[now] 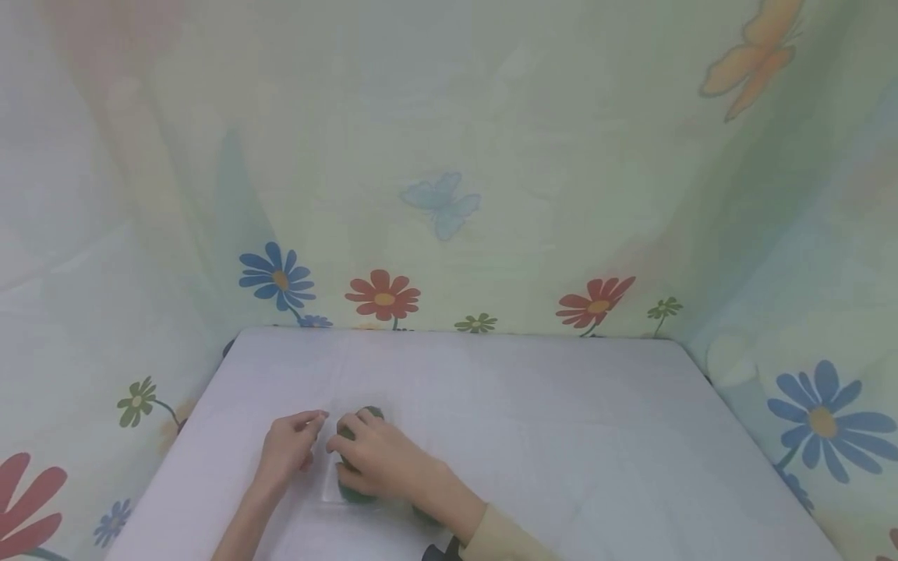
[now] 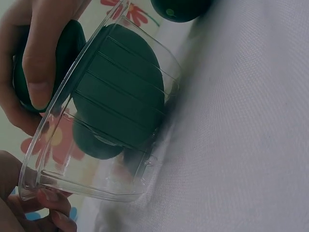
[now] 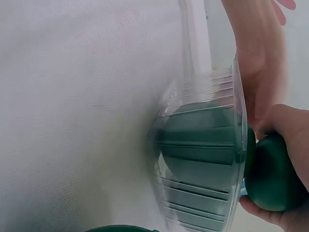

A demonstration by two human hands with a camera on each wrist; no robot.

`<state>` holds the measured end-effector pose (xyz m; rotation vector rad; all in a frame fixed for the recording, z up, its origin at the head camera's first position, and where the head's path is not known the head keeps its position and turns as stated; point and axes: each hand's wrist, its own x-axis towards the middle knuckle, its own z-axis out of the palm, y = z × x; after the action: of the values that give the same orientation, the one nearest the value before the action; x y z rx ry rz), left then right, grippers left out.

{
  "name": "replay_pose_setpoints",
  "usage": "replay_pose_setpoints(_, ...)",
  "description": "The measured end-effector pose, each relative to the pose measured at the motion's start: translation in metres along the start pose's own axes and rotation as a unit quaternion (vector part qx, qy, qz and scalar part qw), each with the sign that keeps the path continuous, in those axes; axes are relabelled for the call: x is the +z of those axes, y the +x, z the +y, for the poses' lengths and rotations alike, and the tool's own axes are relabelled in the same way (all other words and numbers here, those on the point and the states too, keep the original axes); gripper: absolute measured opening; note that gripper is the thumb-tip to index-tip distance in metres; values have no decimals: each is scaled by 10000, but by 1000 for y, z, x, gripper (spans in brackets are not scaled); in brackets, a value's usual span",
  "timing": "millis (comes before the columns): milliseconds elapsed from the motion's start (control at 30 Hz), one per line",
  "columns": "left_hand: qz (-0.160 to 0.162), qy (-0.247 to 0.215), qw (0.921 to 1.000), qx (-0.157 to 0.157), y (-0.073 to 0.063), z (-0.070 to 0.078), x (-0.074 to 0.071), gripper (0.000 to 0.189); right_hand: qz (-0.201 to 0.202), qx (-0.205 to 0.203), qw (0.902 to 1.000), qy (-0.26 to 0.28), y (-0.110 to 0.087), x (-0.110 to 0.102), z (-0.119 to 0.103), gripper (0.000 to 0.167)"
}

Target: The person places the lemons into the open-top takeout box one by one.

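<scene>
My left hand [image 1: 289, 444] pinches the rim of a clear plastic tray [image 2: 91, 192] at its left side, with the fingertips under the edge. A smooth, dark green, avocado-like fruit [image 3: 271, 176] is in the grip of my right hand [image 1: 386, 460], just above the tray's open top. Inside the tray lies a large green fruit [image 2: 120, 87], seen through the ribbed wall. A smaller rounded green shape [image 2: 96, 142] shows beside it. In the head view, my right hand covers much of the tray and fruit.
Another green fruit [image 2: 181, 7] lies on the white cloth outside the tray, partly under my right forearm in the head view. The white-covered table [image 1: 561, 436] stretches to the right. Flower-printed curtains [image 1: 449, 117] enclose its back and sides.
</scene>
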<state>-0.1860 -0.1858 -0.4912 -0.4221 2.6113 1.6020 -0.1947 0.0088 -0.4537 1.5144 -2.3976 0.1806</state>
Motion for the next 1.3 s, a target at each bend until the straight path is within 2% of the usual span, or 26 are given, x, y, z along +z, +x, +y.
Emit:
replay_pose_setpoints(300,-22,2,10000,23,-1,2,3,41,-157,459,9988,117,-6,10,7,26)
replay_pose_setpoints(600,-27,-25,10000,-34,-5,2,3,41,-198,536,9981,223,-14,6,9,27)
replay_pose_setpoints(800,15,99,9999,-31,-5,2,1,41,-429,839,9945,457,-27,-6,8,37)
replay_pose_setpoints(933,29,107,9999,11,-5,3,-1,41,-319,793,9957,365,-39,-15,8,41)
replay_pose_setpoints(1067,16,72,10000,-1,-5,3,-1,41,-197,726,9968,251,-52,-25,8,41)
replay_pose_setpoints(1300,29,83,10000,-45,-3,4,1,41,-293,991,9934,490,-83,-47,6,36)
